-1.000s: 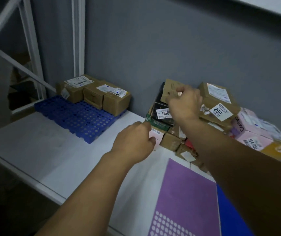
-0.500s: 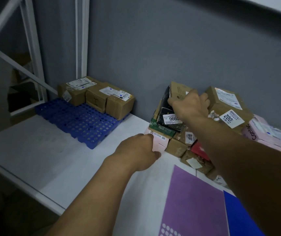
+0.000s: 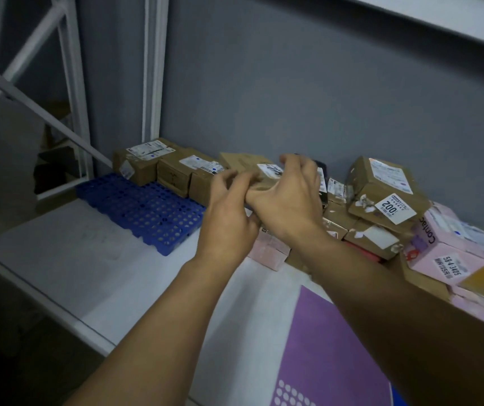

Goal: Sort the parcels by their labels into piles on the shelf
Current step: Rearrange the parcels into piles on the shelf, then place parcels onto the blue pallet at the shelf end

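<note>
Head view: gripping small cardboard box [image 3: 243, 164] with right hand [image 3: 287, 197], pinching its near edge with left hand [image 3: 229, 212]; probably handling light, stiff; best taking across opposite edges.

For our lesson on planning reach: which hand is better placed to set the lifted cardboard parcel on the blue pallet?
Probably left. The left hand pinches an end of the parcel and lies nearer the blue pallet; the right hand, gripping too, would reach across.
</note>
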